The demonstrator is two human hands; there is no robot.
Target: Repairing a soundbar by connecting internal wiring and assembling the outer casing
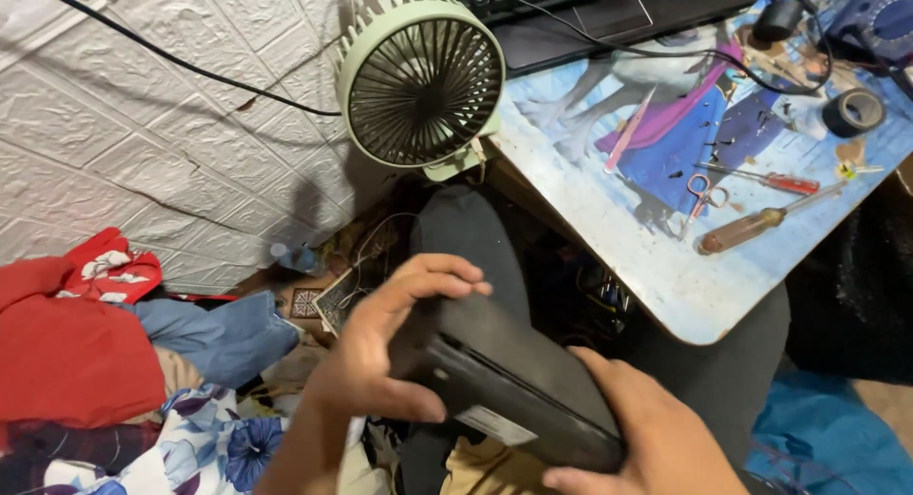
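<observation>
So your desk (pixel 666 286) is a low one with a cartoon picture printed across the top, rounded at the near corner, and it sits against a white wall (pixel 124 124) with an embossed brick pattern. A black cable (pixel 171 62) runs diagonally across that wall. At the desk's left edge there's a pale green fan (pixel 421 79) facing you. Along the far edge you've got a black laptop (pixel 609 15). Out on the top: pink tweezers (pixel 630 132), small scissors (pixel 702 193), a red-handled screwdriver (pixel 770 180), and a bigger brown-handled screwdriver (pixel 756 228) closer to the near edge. A roll of black tape (pixel 853 111) sits toward the right edge.

Down on the floor to the left it's a heap of clothes: red cloth (pixel 71 348), blue fabric (pixel 223 333), and a floral print piece (pixel 204 447). No real containers that I can make out, just loose stuff.

Below the desk's near edge, over your dark-trousered lap, you're holding a flat black device (pixel 509 376) with a pale sticker on its side, tilted on edge. Your left hand (pixel 380 348) is clamped around its upper left end, fingers over the top and thumb underneath. Your right hand (pixel 656 438) grips the lower right end.
</observation>
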